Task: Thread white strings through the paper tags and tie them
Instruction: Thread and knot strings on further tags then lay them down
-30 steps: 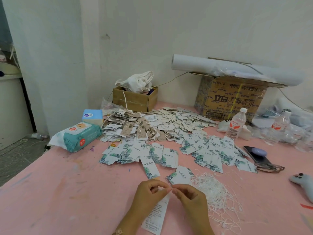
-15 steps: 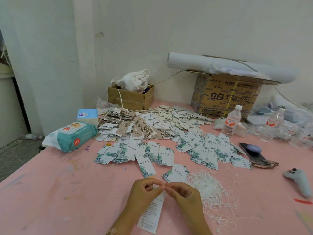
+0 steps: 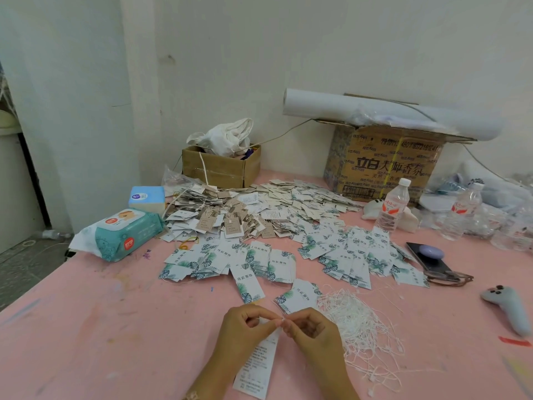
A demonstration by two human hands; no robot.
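Item: paper tag [image 3: 259, 365], lower centre, printed side up, small print illegible. Its top edge is pinched by left hand [image 3: 242, 333] and right hand [image 3: 314, 333], fingertips meeting. String between them too fine to confirm. Adjacent right: loose white strings [image 3: 357, 321] on pink counter [image 3: 86, 327]. Risk: limp string end slipping from the hole, or tearing it. Carton [image 3: 386, 166], upper right, reads 立白.
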